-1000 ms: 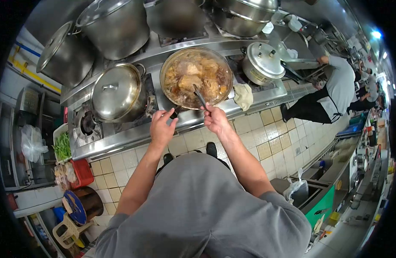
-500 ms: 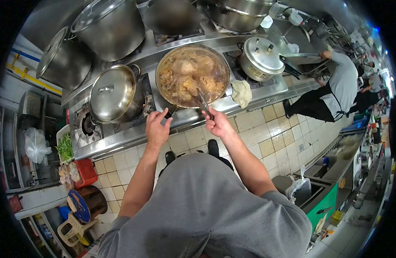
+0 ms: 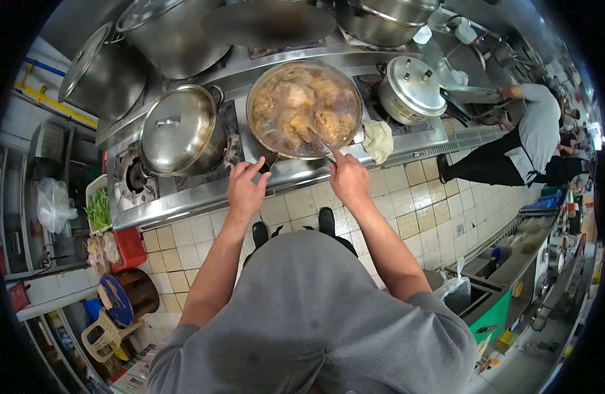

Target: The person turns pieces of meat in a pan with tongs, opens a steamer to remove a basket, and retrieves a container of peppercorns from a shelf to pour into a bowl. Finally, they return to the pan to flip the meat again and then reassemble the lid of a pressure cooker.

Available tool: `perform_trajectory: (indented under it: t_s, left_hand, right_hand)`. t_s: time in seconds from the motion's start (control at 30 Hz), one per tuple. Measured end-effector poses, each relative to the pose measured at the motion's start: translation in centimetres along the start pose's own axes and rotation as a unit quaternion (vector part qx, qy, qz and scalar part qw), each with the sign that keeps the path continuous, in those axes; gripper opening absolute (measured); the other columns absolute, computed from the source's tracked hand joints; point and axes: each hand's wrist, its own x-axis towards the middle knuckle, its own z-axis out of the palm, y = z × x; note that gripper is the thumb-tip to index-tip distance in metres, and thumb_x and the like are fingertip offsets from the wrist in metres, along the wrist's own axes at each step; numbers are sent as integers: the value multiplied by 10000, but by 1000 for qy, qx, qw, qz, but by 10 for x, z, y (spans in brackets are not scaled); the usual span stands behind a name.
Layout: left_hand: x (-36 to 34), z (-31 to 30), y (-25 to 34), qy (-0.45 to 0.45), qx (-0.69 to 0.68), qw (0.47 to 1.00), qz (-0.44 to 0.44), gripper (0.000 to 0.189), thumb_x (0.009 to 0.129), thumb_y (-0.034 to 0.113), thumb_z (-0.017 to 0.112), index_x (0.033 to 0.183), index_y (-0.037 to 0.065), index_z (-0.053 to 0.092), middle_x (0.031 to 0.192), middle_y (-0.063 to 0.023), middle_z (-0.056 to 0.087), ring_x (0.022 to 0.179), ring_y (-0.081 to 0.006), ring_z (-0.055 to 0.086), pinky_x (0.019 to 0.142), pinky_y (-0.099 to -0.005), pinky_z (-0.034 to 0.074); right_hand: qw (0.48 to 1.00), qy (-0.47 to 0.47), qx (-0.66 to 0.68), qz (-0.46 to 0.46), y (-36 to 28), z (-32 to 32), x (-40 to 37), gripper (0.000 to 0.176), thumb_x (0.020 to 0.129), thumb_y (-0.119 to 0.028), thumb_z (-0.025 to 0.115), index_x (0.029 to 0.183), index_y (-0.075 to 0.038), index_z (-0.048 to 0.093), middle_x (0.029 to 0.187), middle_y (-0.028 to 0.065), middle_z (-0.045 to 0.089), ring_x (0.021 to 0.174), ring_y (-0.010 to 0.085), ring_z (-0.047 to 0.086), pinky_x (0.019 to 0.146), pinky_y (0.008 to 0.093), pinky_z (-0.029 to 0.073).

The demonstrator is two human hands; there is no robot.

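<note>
A wide pan (image 3: 252, 134) of bubbling brown stew with large chunks of meat (image 3: 296, 121) sits on the stove in front of me. My right hand (image 3: 349, 178) is closed around the handle of a long metal cooking utensil (image 3: 324, 146). The utensil slants over the pan's near rim, its far end sunk among the chunks and hidden by the broth. Beside the near left rim, my left hand (image 3: 247, 189) has its thumb and fingers apart, fingertips right by the pan's dark handle (image 3: 270, 161). A crumpled pale cloth (image 3: 378, 141) lies right of the pan.
A lidded pot (image 3: 178, 134) stands left of the pan, a pressure cooker (image 3: 409, 92) to the right. Large stockpots (image 3: 174, 43) line the back. A co-worker (image 3: 535, 125) stands at right, an arm toward the counter. Greens (image 3: 99, 210) fill a tub at left.
My view has shifted, so the pan sits slightly higher and farther right. My right hand has turned back-up and moved right with the utensil; my left hand stays by the pan handle.
</note>
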Motion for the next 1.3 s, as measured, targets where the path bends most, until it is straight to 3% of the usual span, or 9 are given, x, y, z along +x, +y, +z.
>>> perform_trajectory:
  t_s: [0.2,0.3,0.37,0.5,0.8,0.9,1.03,1.3]
  left_hand:
    - [0,4,-8,14,16,1000,8,434,826,257,821,1251,223,742,1103,-60,622,1061,-272,591,921,-392,512]
    - [0,4,-6,10,13,1000,0,442,819,254,825,1251,216,741,1087,-59,620,1051,-266,593,922,-387,511]
    - [0,4,-8,10,13,1000,3,444,817,249,825,1251,214,741,1083,-60,621,1051,-266,594,923,-386,510]
    - [1,6,-11,16,13,1000,18,446,812,233,828,1249,201,742,1065,-62,625,1046,-269,596,921,-388,509]
    - [4,0,-5,0,12,1000,23,448,810,212,832,1248,179,741,1062,-73,632,1034,-290,593,915,-392,509]
    - [3,1,-6,0,9,1000,16,441,811,214,831,1242,180,744,1065,-70,633,1030,-289,594,912,-397,509]
    - [3,4,-7,11,24,999,35,440,812,214,830,1243,184,743,1063,-64,633,1029,-283,593,904,-396,510]
    - [2,0,-3,0,26,1000,4,454,818,233,825,1262,201,733,1074,-50,629,1041,-269,597,906,-379,515]
  right_hand:
    - [996,-67,0,58,-7,27,21,279,931,-293,690,1080,-58,668,821,176,712,793,406,703,711,526,555]
    - [989,-67,67,115,-4,33,23,302,950,-316,671,996,-17,679,818,230,710,794,455,689,721,538,543]
    - [970,-58,201,125,9,50,23,342,958,-326,657,932,13,688,841,266,697,844,484,668,748,538,528]
    - [945,-75,263,179,9,61,12,343,960,-318,652,906,17,706,863,281,689,873,482,664,768,532,518]
    - [965,-86,145,201,-6,-6,7,330,944,-325,665,1061,-21,718,897,259,713,908,462,683,802,548,530]
    - [982,-51,90,156,4,-11,2,313,927,-302,678,1130,-67,720,918,232,729,898,439,699,786,535,548]
    - [991,-52,67,108,-3,-20,10,313,927,-298,671,1131,-63,715,912,228,731,889,430,705,767,524,558]
    - [980,-172,-62,75,-20,8,47,215,909,-267,657,950,-87,767,889,204,748,890,378,740,795,488,582]
